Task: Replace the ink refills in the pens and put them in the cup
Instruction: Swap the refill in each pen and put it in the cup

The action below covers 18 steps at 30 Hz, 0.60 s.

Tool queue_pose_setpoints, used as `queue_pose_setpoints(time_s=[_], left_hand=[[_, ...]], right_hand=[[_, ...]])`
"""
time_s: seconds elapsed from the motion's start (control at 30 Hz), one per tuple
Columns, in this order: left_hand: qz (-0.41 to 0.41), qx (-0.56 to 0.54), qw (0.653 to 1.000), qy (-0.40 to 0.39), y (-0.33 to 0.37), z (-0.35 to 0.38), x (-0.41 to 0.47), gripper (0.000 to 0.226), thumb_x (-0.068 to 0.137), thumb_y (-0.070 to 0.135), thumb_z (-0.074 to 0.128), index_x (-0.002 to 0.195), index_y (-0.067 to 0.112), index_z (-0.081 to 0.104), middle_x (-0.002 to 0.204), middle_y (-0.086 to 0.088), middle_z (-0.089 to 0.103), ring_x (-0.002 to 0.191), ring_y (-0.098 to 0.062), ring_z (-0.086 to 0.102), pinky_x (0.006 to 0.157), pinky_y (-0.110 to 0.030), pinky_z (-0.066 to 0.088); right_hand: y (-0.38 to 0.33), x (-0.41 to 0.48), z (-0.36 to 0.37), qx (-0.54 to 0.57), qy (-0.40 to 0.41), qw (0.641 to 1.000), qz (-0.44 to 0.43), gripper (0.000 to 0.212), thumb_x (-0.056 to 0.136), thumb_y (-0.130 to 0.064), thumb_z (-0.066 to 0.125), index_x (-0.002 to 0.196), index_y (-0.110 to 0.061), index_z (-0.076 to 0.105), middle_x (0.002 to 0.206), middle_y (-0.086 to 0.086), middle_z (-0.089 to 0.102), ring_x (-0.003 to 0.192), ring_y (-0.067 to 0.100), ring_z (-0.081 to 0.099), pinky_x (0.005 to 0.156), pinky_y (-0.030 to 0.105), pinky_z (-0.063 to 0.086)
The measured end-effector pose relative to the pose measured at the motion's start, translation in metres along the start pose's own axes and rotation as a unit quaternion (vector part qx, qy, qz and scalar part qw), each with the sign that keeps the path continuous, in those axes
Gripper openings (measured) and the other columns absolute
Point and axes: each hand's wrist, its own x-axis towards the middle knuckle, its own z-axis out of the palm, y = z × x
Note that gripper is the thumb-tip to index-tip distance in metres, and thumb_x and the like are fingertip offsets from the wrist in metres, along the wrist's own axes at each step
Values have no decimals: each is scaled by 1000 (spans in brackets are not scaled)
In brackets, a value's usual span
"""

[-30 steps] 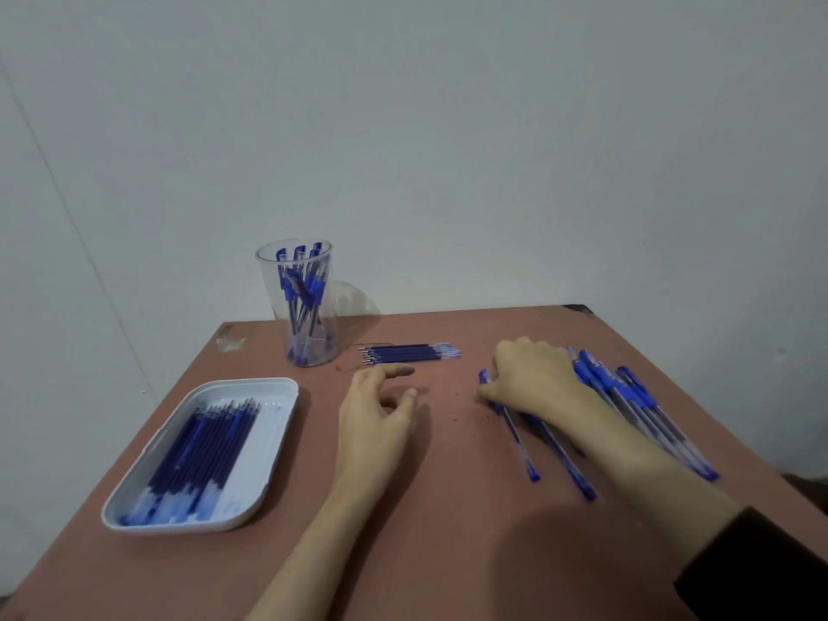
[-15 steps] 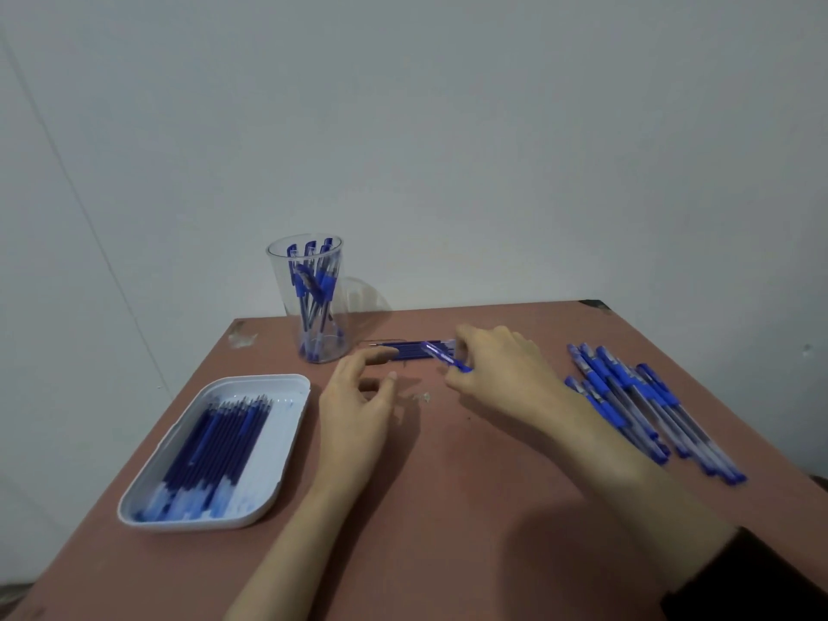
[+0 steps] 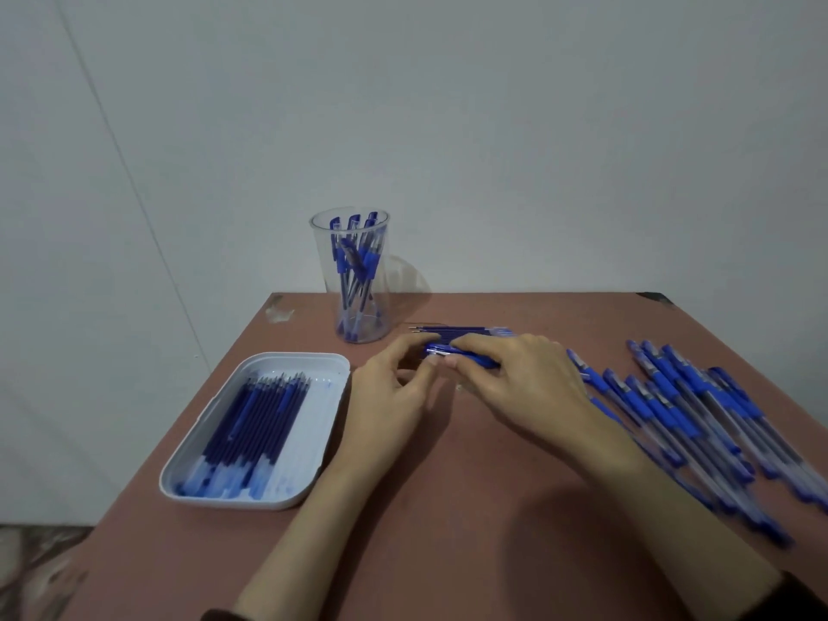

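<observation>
Right grip [image 3: 515, 378] curls round pen [image 3: 448, 350] barrel, left grip [image 3: 394, 396] pinches its end, likely to twist it open above surface [image 3: 448, 531]. Tray [image 3: 251, 504] of refills [image 3: 255, 423] left, pen pile [image 3: 672, 405] right, both within reach. Beyond: loose refills [image 3: 452, 329], then cup [image 3: 323, 266] holding finished pens [image 3: 358, 262].

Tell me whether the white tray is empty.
No, the white tray holds a row of blue refills lying side by side.
</observation>
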Motion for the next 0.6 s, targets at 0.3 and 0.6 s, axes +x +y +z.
queue_pose_setpoints(time_s=[0.3,0.6], left_hand=[[-10,-14,1000,9,-1,-1,2,11,88,15,65,89,25,69,83,11,71,76,-1,64,67,-14,50],[-45,172,978,-106,-5,-1,1,11,80,35,71,85,25,75,87,9,61,93,-14,56,84,-31,46]], right_hand=[[3,-4,-1,-19,-27,999,32,26,89,-57,47,94,-37,63,71,-12,60,70,10,49,58,29,36],[22,2,-3,61,37,985,160,12,89,-20,57,99,-23,53,73,-6,64,66,19,57,59,31,39]])
